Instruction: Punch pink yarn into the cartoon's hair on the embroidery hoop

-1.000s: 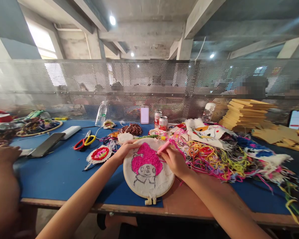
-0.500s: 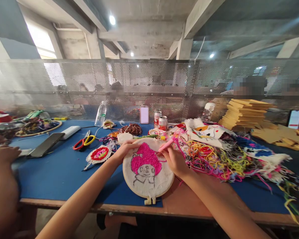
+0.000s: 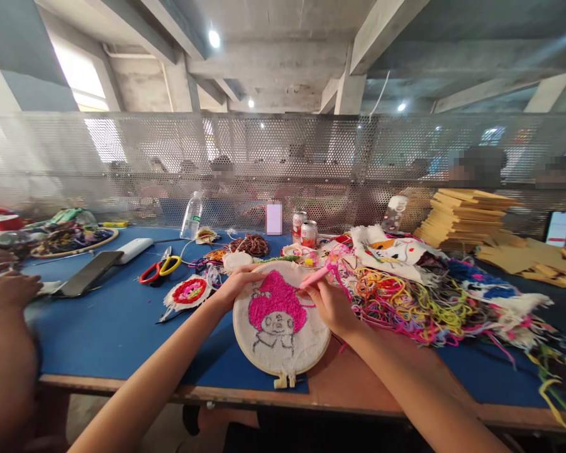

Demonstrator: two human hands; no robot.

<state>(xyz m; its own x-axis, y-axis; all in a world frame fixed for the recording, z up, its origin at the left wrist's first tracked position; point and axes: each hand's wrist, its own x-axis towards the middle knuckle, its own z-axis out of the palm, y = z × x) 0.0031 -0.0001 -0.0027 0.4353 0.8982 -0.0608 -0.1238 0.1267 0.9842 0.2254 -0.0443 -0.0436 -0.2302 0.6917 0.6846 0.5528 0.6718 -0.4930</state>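
The hoop (image 3: 253,363) is at the middle of the tabletop's (image 3: 113,340) near edge, its screw (image 3: 284,380) toward the wearer; whether it rests there or is held just above cannot be told. The cloth (image 3: 311,340) in it bears a figure (image 3: 278,302) with a filled pink hood and dark outlines below, the finer lines hard to read.

The left hand (image 3: 238,286) grips the hoop's rim on its far left side, fingers closed on it; those behind the hoop are hidden. The right hand's (image 3: 332,305) fingers pinch a pink pen (image 3: 315,277), which slants over the far right part of the cloth. Its working tip is lost by the fingertips — whether it pierces the cloth cannot be made out. Pink yarn (image 3: 343,283) trails from the pen's upper end, partly behind the right hand.

Right of the hoop, a tangled heap (image 3: 405,308) of yarn and cloth scraps runs to the tabletop's near right corner, where strands hang over the edge. Cards (image 3: 457,220) are stacked behind it, near the far edge. Two cans (image 3: 308,234) stand toward the middle of that edge, their lower parts covered; a bottle (image 3: 191,216) stands farther left. Scissors (image 3: 160,269), a patch (image 3: 187,291) and a phone (image 3: 89,274) lie left of the hoop. At the left edge another person's hands (image 3: 9,292) are blurred and cut off — their finger state cannot be told.
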